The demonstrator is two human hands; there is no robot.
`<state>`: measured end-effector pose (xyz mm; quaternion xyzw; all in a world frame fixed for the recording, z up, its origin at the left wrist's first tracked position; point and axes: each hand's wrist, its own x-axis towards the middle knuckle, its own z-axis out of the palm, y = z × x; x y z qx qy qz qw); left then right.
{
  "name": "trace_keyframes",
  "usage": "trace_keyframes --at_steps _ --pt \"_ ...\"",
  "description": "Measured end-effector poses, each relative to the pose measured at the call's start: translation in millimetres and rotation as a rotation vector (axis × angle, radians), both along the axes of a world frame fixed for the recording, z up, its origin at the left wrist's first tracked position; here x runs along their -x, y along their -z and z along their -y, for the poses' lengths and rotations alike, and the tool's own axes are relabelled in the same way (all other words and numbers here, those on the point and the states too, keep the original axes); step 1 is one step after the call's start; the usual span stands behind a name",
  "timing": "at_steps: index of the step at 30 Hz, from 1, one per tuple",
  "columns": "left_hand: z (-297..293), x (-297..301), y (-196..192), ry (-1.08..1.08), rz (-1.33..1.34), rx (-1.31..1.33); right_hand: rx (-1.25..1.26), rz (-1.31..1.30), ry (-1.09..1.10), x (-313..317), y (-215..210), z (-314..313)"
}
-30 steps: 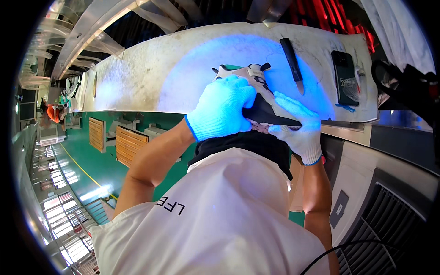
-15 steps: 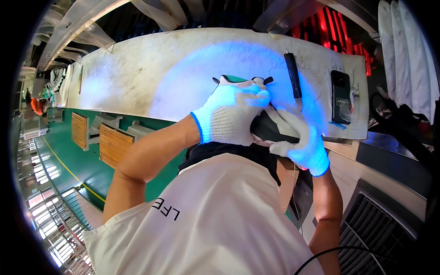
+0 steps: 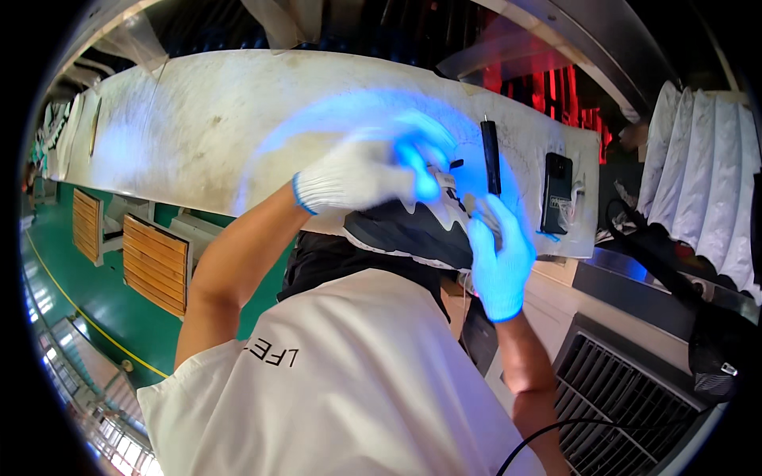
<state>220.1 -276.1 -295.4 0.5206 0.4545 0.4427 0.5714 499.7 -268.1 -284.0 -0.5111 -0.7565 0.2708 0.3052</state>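
A dark grey and white shoe (image 3: 413, 232) lies on its side close to my waist, over the near edge of the table. My right hand (image 3: 502, 258), in a white knit glove lit blue, grips the shoe's right end between thumb and fingers. Over the upper side of the shoe is my left hand (image 3: 369, 174), gloved alike. Its fingers are smeared by motion, so whether they touch the shoe is unclear. A black-handled tool (image 3: 491, 159) rests on the table beyond my right hand.
The long, stained pale table (image 3: 206, 103) spans the view, with blue light across it. A black phone (image 3: 557, 186) lies at its right end. Wood-slatted seats (image 3: 155, 260) stand left over green floor. A dark grille (image 3: 627, 397) is at lower right, and white hanging fabric (image 3: 698, 174) at right.
The shoe has turned, so its dark grey side and sole edge now face me. My left hand has let go of its earlier hold and moved up and left. The view has shifted.
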Motion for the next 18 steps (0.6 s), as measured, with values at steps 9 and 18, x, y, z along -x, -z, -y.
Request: trace_keyframes --at_steps 9,18 --pt "41.4 50.6 43.5 -0.181 -1.054 -0.703 0.11 -0.21 -0.085 2.6 40.0 -37.5" --pt "48.3 0.8 -133.9 0.111 -1.112 -0.446 0.788 -1.105 -0.098 61.6 111.4 -74.5"
